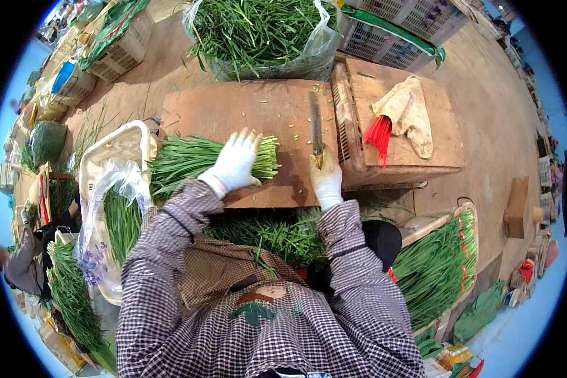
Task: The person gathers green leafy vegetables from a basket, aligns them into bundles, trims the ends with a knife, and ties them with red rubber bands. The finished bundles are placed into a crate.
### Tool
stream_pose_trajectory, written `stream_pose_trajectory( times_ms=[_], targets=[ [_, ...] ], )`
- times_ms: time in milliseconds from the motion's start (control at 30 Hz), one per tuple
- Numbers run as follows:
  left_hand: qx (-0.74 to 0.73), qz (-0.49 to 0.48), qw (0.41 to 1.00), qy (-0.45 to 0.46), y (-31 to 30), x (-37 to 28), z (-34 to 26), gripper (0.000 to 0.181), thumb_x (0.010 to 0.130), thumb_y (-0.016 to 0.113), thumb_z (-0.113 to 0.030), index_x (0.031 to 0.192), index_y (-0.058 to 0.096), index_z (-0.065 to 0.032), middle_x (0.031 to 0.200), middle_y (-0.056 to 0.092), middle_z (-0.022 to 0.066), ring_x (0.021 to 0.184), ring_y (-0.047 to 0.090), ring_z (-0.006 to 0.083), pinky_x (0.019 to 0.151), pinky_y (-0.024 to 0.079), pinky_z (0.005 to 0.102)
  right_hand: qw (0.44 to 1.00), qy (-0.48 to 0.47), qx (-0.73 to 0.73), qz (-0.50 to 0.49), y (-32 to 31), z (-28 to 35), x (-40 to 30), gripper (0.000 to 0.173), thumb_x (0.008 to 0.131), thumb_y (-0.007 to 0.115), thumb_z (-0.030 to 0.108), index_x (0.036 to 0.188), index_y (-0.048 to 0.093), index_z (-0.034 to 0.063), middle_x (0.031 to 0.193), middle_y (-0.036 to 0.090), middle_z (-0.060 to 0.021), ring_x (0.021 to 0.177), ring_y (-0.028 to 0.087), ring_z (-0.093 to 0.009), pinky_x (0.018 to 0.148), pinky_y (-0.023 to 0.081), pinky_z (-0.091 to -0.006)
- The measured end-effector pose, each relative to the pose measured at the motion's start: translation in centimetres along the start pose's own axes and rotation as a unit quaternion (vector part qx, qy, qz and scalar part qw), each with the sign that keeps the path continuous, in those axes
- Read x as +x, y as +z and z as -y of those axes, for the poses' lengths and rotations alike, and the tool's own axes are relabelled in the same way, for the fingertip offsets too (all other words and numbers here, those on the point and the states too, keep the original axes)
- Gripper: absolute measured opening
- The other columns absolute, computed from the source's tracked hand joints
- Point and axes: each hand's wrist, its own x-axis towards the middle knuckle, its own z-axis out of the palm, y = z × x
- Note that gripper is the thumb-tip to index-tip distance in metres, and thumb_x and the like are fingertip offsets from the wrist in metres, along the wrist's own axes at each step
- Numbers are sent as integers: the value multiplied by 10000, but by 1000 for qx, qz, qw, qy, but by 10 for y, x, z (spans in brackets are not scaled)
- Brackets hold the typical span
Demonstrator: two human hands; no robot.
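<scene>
My left hand, in a white work glove, spreads over a bunch of garlic chives and holds it against the brown wooden board. The pale cut stems point right, and the green leaves run left past the board's edge. In my right hand, also gloved, is the handle of a knife. Its dark, broad blade points away from me over the right part of the board, apart from the stems. Short stem pieces lie scattered around the blade.
A plastic bag of loose greens stands behind the board. To the right, red ties stick out of a cloth on a wood-topped crate. Tied bundles fill a right-hand basket. At left are a lined basket and another person.
</scene>
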Motion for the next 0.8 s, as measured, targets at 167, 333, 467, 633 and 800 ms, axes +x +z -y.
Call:
stream_pose_trajectory(
  times_ms=[167, 333, 467, 633, 800],
  targets=[
    [46, 64, 994, -70, 10, 23, -22, 1037, 545, 772, -472, 1321, 312, 38, 1261, 442, 207, 1226, 387, 327, 1045, 263, 435, 989, -116, -69, 67, 73, -21, -32, 190, 814, 592, 192, 853, 529, 17, 702, 576, -185, 606, 580, -314, 542, 448, -393],
    [131, 74, 985, -86, 32, 40, -13, 911, 564, 763, -441, 1262, 410, 26, 1135, 527, 171, 1126, 481, 300, 1009, 312, 425, 992, -71, 96, -29, 33, -2, -56, 156, 795, 597, 97, 765, 480, -3, 558, 433, -119, 499, 466, -191, 488, 402, -332],
    [5, 109, 991, -77, 19, 53, 0, 647, 597, 721, -371, 1084, 510, -2, 1033, 582, 149, 996, 570, 301, 868, 423, 424, 994, -85, 74, 9, 34, 9, -85, 154, 801, 593, 102, 824, 495, -14, 608, 475, -180, 526, 493, -296, 507, 411, -364],
    [-15, 72, 996, -55, 27, 47, 6, 585, 591, 713, -333, 1038, 534, -1, 968, 605, 155, 882, 619, 291, 760, 489, 381, 995, -95, 15, 14, 52, 7, -84, 184, 811, 588, 126, 858, 493, -25, 680, 537, -253, 660, 545, -429, 567, 433, -456],
    [-34, 66, 996, -53, 30, 49, 10, 572, 590, 708, -322, 1034, 540, -3, 966, 609, 147, 893, 615, 292, 767, 486, 380, 995, -95, -9, 15, 53, 12, -81, 164, 802, 573, 112, 842, 492, -25, 700, 556, -276, 701, 551, -450, 594, 448, -482]
  ],
)
